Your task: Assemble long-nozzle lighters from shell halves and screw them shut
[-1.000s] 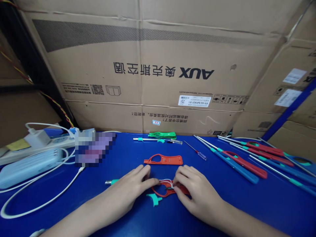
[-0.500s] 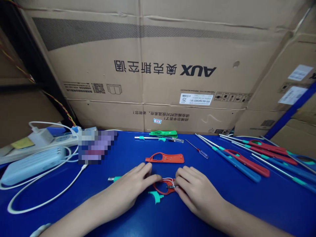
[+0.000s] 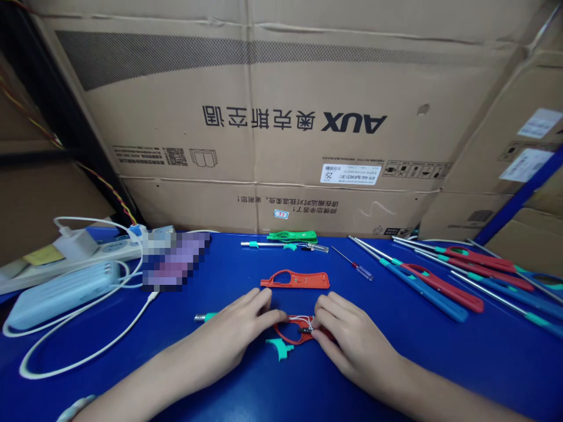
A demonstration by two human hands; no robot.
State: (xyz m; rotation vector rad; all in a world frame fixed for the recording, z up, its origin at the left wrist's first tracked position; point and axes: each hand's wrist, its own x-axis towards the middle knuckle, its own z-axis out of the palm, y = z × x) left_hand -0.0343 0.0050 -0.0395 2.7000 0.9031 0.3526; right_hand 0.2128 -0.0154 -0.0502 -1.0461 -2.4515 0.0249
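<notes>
An orange-red lighter casing half point(image 3: 294, 340) lies low between my hands, with white wires point(image 3: 301, 318) and a small black piece, probably the igniter point(image 3: 305, 330), over its finger loop. My left hand point(image 3: 248, 322) pinches the casing's left end, thumb at the loop's upper edge. Past that wrist a metal tube tip with a teal collar point(image 3: 210, 317) sticks out. The fingers of my right hand point(image 3: 341, 328) are closed at the black piece and wires, hiding the casing's right end. Just below the loop sits a loose teal trigger point(image 3: 280, 349).
Behind my hands lies a matching orange casing half point(image 3: 305, 281). Farther back are a green casing point(image 3: 294, 237), a metal tube point(image 3: 264, 244) and a screwdriver point(image 3: 358, 268). Several long lighters point(image 3: 435, 287) lie right. A power bank point(image 3: 61, 296) with cables and a power strip point(image 3: 114, 252) stand left.
Hardly anything differs. The view has shifted slightly, and the black piece by my right fingertips has turned or moved a little against the casing.
</notes>
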